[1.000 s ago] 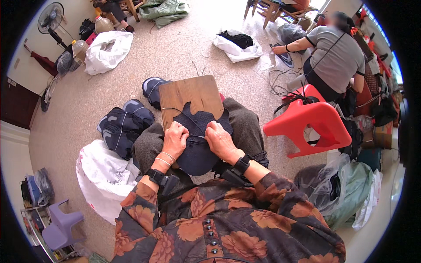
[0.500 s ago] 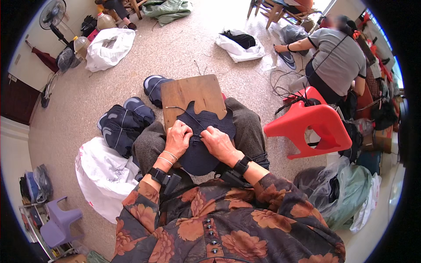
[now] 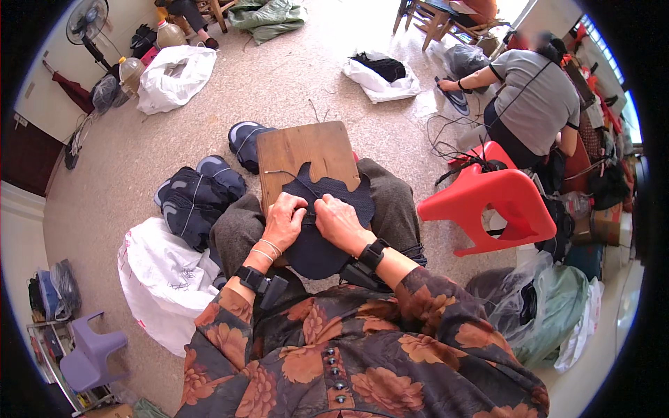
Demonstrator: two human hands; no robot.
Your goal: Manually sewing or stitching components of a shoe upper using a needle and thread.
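A: Fabric (image 3: 326, 226), dark navy, knit-textured with a scalloped edge, lies across the wooden board (image 3: 301, 150) on the person's lap.

B: And the hands?

A: Left hand (image 3: 284, 219) and right hand (image 3: 337, 219) sit side by side at the board's near end, fingers curled, pinching the fabric; a thin dark thread (image 3: 289, 175) runs up over the board.

B: Around it?

A: Left of the board, a pile of dark shoe uppers (image 3: 198, 195) and a white bag (image 3: 164, 279); right of it, a glossy red plastic stool (image 3: 498, 202).

A speckled beige floor (image 3: 139, 160) fills the room. A red plastic stool (image 3: 498, 202) stands at three o'clock, wooden chairs (image 3: 435, 14) at one, a fan (image 3: 87, 21) at eleven, a lilac stool (image 3: 87, 348) at eight.
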